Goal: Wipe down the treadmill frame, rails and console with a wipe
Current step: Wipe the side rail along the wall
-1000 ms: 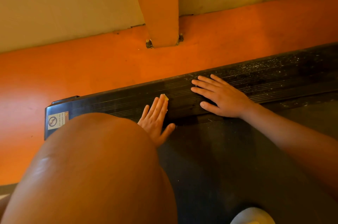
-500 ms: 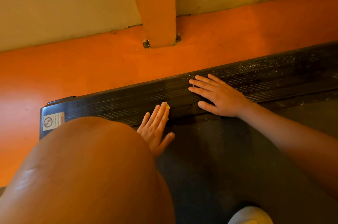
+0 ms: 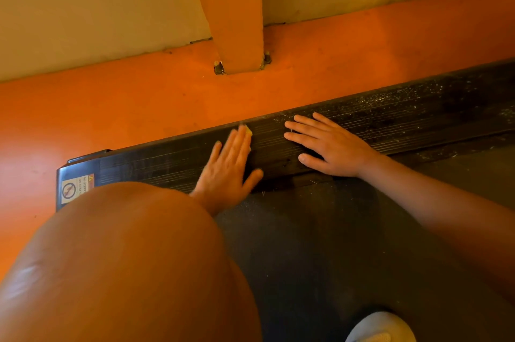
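Black rail point(image 3: 418, 118) bears two flat hands point(image 3: 227, 166) point(image 3: 331, 146), one yellow wipe point(image 3: 248, 129) under the left.

gym or workout room, by the look of it. black ribbed treadmill rail point(image 3: 418, 118), warning sticker point(image 3: 75, 188) at its end, dark belt point(image 3: 334, 244) alongside. orange floor point(image 3: 111, 113), orange post point(image 3: 237, 21) bolted down, plain beige wall point(image 3: 83, 7).

Black rail point(image 3: 390, 124), ribbed with fine lengthwise lines and flecked with pale specks at its right end; orange floor point(image 3: 111, 107) and orange post point(image 3: 237, 21); beige wall point(image 3: 83, 7); dark grey belt point(image 3: 334, 244). A yellow wipe point(image 3: 248, 129), a white sticker point(image 3: 75, 188) bearing a dark ringed symbol, a white shoe point(image 3: 381, 327).
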### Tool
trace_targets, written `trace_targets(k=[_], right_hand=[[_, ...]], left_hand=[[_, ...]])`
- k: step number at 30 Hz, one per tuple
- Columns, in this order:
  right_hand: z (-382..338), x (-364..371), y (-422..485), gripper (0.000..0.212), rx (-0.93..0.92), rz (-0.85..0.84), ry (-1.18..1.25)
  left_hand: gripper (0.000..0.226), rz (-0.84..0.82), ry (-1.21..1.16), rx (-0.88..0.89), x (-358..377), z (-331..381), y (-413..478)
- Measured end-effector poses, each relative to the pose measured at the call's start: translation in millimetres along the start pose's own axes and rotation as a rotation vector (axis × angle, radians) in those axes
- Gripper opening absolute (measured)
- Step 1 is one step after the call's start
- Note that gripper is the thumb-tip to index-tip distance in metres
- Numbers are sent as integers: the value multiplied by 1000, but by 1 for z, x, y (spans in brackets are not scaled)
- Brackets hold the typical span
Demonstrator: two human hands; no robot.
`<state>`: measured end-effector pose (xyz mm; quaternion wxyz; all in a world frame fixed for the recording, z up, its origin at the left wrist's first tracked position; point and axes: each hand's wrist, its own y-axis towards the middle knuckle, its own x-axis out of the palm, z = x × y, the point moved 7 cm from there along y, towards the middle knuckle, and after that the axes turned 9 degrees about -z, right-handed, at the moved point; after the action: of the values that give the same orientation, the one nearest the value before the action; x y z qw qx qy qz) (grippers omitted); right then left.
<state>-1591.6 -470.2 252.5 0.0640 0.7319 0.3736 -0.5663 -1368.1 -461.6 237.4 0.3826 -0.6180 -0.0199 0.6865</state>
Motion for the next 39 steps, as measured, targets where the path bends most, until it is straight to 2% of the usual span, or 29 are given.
trace_targets(k=[4,12,17,20,25,32,36,39], right_hand=[[-1,2,0,60,-1,-5,7],[-1,1,0,60,1,0,11],[-1,1,0,60,9,-12,10],[0,1,0,60,3,-11,14],[0,2,-1,60,0,8,12],[-1,0,0,60,3,-10,14],[-1,0,-1,59,-7,2,15],[1,1,-1,59,-8,12,17]], left_hand=[[87,-5,-38,-7,-28,-3,42],[87,-99,-7,121,33,17,-48],[83,35,-9,58,-4,3,16],[83,16,-22,62,-4,5,15],[83,-73,-54,101,32,19,-47],[84,44,-103,21,-7,1,18],[86,-1,-101,62,7,18,-10],[85,-99,-48,76,34,32,-56]])
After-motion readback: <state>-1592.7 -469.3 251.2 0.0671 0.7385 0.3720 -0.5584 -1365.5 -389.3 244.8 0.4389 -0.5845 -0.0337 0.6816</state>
